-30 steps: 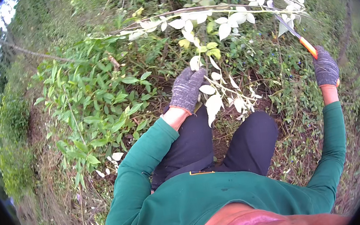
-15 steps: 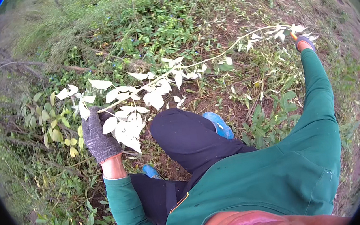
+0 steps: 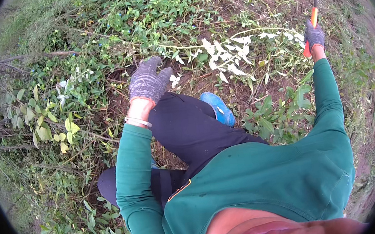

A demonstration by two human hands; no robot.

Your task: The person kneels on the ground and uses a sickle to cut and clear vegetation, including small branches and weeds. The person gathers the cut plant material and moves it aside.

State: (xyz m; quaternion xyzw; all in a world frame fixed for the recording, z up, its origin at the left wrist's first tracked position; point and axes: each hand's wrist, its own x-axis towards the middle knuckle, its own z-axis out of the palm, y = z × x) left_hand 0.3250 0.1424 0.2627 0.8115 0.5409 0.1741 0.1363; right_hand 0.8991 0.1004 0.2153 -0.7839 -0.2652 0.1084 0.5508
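In a grey knitted glove, my left hand (image 3: 148,80) is above the ground just beyond my bent knee. Its thumb stands apart from the fingers, and nothing is in it. My right hand (image 3: 315,37), gloved too, is stretched far to the right. It grips the orange handle of a sickle (image 3: 315,13), whose dark curved blade points away from me. A long thin stem with pale leaves (image 3: 231,54) stretches between the hands, apart from the left one. Its far-right leaves reach close to the right hand; whether they touch it, I cannot tell.
Low green plants (image 3: 140,25) grow ahead, with small blue flowers. Dry twigs (image 3: 46,55) and a yellowish-leaved plant (image 3: 40,120) stand at the left. A leafy plant (image 3: 270,116) grows beside my blue shoe (image 3: 218,109). Cut stalks litter the brown soil.
My left hand has let go of the pale-leaved stem and moved right and away from me. The stem has shifted right and lower. The sickle blade has swung into view, pointing away.
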